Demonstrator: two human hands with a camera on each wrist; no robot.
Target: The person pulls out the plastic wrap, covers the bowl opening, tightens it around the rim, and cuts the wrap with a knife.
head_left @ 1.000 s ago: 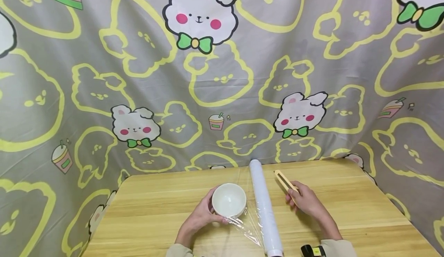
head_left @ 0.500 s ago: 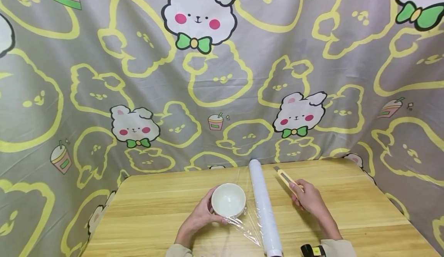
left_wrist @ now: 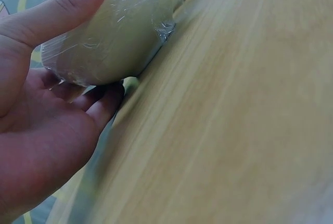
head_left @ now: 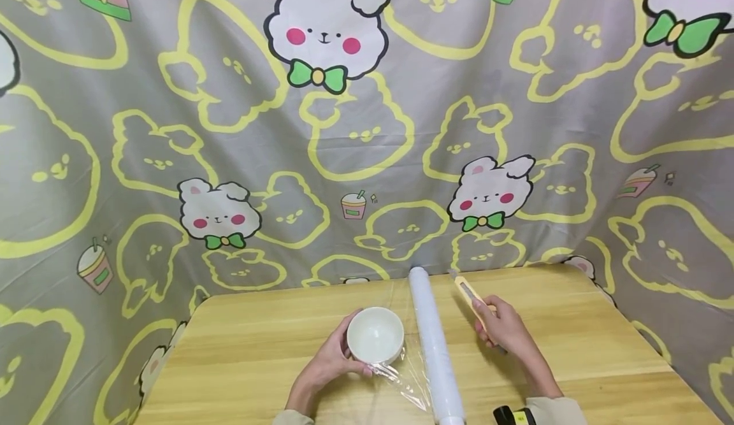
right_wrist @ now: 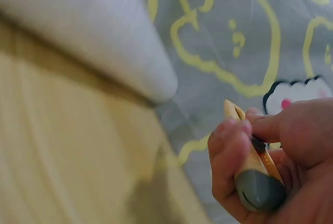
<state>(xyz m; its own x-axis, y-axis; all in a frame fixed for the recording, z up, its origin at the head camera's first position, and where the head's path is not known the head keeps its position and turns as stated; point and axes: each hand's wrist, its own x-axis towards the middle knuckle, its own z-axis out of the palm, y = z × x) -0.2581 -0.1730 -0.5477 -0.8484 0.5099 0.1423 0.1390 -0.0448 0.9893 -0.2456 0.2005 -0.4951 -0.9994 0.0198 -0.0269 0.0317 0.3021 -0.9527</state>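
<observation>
My left hand grips a white bowl from its left side, thumb at the near edge and fingers around the far side. Clear cling film wraps the bowl's outside in the left wrist view. From the bowl, a stretched sheet of it runs right to a long white cling film roll. Right of the roll, my right hand holds a yellow utility knife, its tip pointing away and slightly left. A short grey blade shows at the tip. The knife's grey end cap shows in the right wrist view.
The wooden table ends at a grey patterned curtain behind, with more curtain at both sides. The roll lies lengthwise between my hands, its far end close to the curtain. A black strap device sits at my right wrist.
The knife's blade has come out of its tip since one second ago. My right hand shifted slightly right, then back left. The left hand keeps its hold on the bowl.
</observation>
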